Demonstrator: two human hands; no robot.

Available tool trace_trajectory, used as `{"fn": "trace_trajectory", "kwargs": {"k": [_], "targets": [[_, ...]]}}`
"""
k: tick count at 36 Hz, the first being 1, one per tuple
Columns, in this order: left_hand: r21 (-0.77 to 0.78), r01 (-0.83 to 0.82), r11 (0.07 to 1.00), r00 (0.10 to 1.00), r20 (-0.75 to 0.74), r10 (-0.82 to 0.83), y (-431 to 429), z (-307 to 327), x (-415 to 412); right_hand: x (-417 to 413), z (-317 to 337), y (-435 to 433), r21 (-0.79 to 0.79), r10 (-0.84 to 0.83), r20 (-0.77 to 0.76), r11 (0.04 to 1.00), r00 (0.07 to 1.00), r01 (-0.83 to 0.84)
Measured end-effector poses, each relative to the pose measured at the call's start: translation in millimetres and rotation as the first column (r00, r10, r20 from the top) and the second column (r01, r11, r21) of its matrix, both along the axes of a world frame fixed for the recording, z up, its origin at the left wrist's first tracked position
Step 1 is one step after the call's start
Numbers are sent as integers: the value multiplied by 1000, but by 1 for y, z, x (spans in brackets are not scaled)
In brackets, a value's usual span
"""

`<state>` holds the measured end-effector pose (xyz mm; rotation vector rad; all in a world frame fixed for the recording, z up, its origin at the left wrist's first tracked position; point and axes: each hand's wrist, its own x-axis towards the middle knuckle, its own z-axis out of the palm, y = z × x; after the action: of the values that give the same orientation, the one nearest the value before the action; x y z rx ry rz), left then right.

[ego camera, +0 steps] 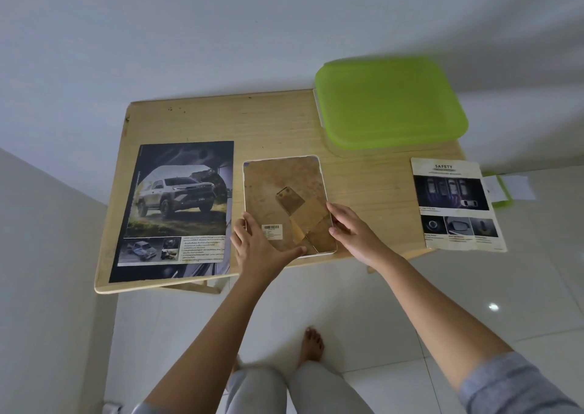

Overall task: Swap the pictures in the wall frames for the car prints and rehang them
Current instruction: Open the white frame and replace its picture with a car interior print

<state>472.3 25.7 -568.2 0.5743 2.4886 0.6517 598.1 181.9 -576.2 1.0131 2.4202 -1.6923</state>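
A white-edged picture frame (284,179) lies face down in the middle of the wooden table (221,119), its brown backing board, stand flap and barcode sticker showing. My left hand (262,246) rests flat on the frame's near left corner, thumb along the bottom edge. My right hand (354,227) touches the frame's right edge with fingers spread. A large car print (177,208) of a pickup truck lies flat to the left of the frame. A smaller car print (455,205) headed SAFETY lies at the table's right end.
A lime green lidded plastic box (392,104) stands at the table's back right corner. Another green-edged item with paper (505,189) lies on the floor to the right. The table stands against a white wall; my legs and a bare foot (313,344) are on the tiled floor.
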Motion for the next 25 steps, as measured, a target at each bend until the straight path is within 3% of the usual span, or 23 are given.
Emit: {"fn": "trace_trajectory", "kwargs": {"k": [25], "targets": [[-4,-67,998,998,-4,67,4,0,-1,-3,-4,-1,-64,-136,-80,989,987,131]]}}
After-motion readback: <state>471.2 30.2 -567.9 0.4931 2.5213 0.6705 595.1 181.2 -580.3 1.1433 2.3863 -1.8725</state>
